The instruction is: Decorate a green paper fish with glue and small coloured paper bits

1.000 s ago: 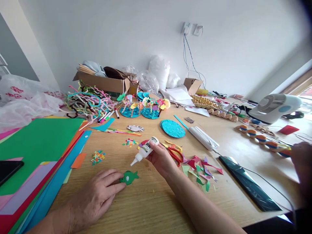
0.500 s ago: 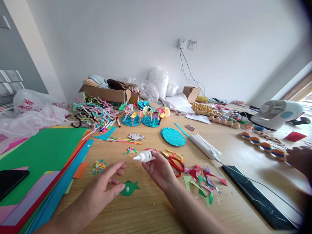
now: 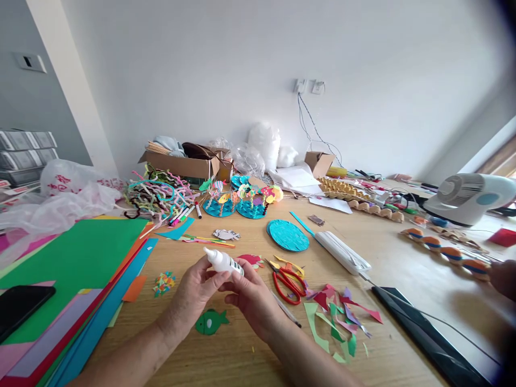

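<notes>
A small white glue bottle point(image 3: 224, 262) with a pointed nozzle is held above the table, tilted so the nozzle points up and to the left. My right hand point(image 3: 253, 301) grips its base end between thumb and fingers. My left hand point(image 3: 192, 293) has its thumb and fingers closed around the nozzle side. On the table below lies a green paper fish point(image 3: 212, 322) with a pale oval spot. Behind my right hand, a red paper fish point(image 3: 250, 260) is partly covered. A thin pen-like stick point(image 3: 288, 310) shows beside my right forearm.
Red-handled scissors point(image 3: 288, 285) and paper scraps point(image 3: 336, 322) lie at right, coloured paper sheets point(image 3: 80, 252) at left with a black phone point(image 3: 24, 303). Confetti point(image 3: 164, 283), blue discs point(image 3: 288, 235) and a power strip point(image 3: 341, 251) are around. Another person's hand point(image 3: 503, 278) is at far right.
My left hand has come over to the glue bottle and closed on it. The bottle has moved left and its nozzle now points more upward. The view has shifted slightly.
</notes>
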The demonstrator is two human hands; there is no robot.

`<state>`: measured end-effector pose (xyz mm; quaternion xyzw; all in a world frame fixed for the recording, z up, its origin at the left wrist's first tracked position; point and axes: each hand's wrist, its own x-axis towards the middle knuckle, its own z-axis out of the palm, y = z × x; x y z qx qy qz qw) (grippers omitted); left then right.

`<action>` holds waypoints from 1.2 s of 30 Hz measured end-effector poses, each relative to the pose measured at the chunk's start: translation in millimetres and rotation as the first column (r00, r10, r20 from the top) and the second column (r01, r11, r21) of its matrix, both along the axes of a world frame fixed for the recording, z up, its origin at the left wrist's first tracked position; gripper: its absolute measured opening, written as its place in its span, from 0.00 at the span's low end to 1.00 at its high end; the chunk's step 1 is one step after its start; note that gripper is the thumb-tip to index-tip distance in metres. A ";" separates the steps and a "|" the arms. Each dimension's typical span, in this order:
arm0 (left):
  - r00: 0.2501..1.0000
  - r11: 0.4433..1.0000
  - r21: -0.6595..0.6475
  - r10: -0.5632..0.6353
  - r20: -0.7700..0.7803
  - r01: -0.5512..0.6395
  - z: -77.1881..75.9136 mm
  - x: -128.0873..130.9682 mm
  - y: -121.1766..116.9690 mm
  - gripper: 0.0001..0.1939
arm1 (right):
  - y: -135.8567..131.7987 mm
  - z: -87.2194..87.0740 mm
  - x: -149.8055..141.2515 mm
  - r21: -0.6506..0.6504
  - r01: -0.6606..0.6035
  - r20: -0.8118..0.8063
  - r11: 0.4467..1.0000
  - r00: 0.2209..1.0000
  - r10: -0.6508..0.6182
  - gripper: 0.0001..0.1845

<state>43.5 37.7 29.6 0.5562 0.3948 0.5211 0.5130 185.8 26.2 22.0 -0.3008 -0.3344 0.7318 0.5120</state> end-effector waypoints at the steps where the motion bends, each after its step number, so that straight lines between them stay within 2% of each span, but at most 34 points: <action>1: 1.000 1.000 -0.019 0.004 0.014 -0.004 4.9 -1.6 -1.1 0.18 | -0.1 -0.2 -0.2 0.103 0.017 0.091 0.995 0.996 -0.026 0.23; 3: 0.999 0.999 -0.036 0.010 0.031 -0.009 14.1 -2.9 -4.1 0.18 | -0.2 -0.6 -1.5 0.284 0.032 0.216 0.958 0.972 -0.097 0.24; 5: 0.999 0.999 -0.053 0.003 0.035 -0.001 21.6 -2.5 -8.0 0.18 | -0.7 0.3 -3.1 0.373 0.030 0.259 0.927 0.956 -0.135 0.24; 9: 0.993 0.992 -0.041 -0.117 -0.030 0.116 28.5 -10.6 -17.6 0.21 | -3.5 10.4 1.1 0.358 0.095 0.268 0.929 0.943 -0.199 0.20; 10: 0.983 0.988 -0.023 -0.151 -0.104 0.150 27.4 -16.6 -20.3 0.21 | -4.3 14.5 5.1 0.337 0.132 0.269 0.932 0.935 -0.229 0.21; 12: 0.940 0.989 0.006 -0.136 -0.312 0.145 20.9 -33.2 -26.0 0.16 | -5.8 23.5 16.8 0.314 0.207 0.274 0.927 0.915 -0.297 0.22; 14: 0.832 0.973 0.125 -0.097 -0.547 0.196 10.2 -52.7 -32.3 0.08 | -7.4 31.3 31.2 0.286 0.231 0.279 0.930 0.908 -0.311 0.23; 15: 0.784 0.957 0.185 -0.063 -0.617 0.222 4.4 -61.9 -35.5 0.07 | -8.5 34.1 38.2 0.266 0.221 0.273 0.938 0.916 -0.293 0.23; 17: 0.751 0.933 0.273 0.004 -0.660 0.235 -5.1 -75.7 -41.2 0.08 | -11.3 36.3 49.0 0.218 0.234 0.212 0.947 0.936 -0.280 0.22; 19: 0.777 0.938 0.283 0.024 -0.629 0.199 -8.7 -80.5 -45.4 0.07 | -15.7 34.4 52.8 0.135 0.246 0.119 0.960 0.958 -0.262 0.20; 21: 0.849 0.965 0.225 0.002 -0.528 0.137 -5.2 -74.9 -48.3 0.06 | -21.6 29.8 48.5 -0.007 0.229 0.018 0.973 0.973 -0.229 0.21; 25: 0.970 0.998 0.055 -0.030 -0.241 0.044 15.0 -41.3 -52.1 0.19 | -36.9 20.2 23.8 -0.264 0.122 -0.151 0.957 0.974 -0.166 0.25; 27: 0.992 0.997 0.004 -0.079 -0.094 0.080 23.8 -22.2 -51.9 0.22 | -43.8 17.7 10.3 -0.329 0.065 -0.210 0.942 0.968 -0.140 0.25; 29: 0.988 0.986 -0.075 -0.146 0.041 0.148 28.3 -7.5 -50.1 0.22 | -48.6 16.7 0.1 -0.354 0.025 -0.239 0.935 0.964 -0.116 0.25; 32: 0.964 0.971 -0.128 -0.176 0.199 0.204 29.5 3.1 -46.7 0.20 | -52.3 16.6 -7.8 -0.344 -0.004 -0.257 0.939 0.962 -0.090 0.25; 36: 0.939 0.963 -0.148 -0.175 0.297 0.227 33.6 4.5 -45.8 0.17 | -55.9 14.9 -12.7 -0.112 0.077 -0.293 0.991 0.950 -0.107 0.27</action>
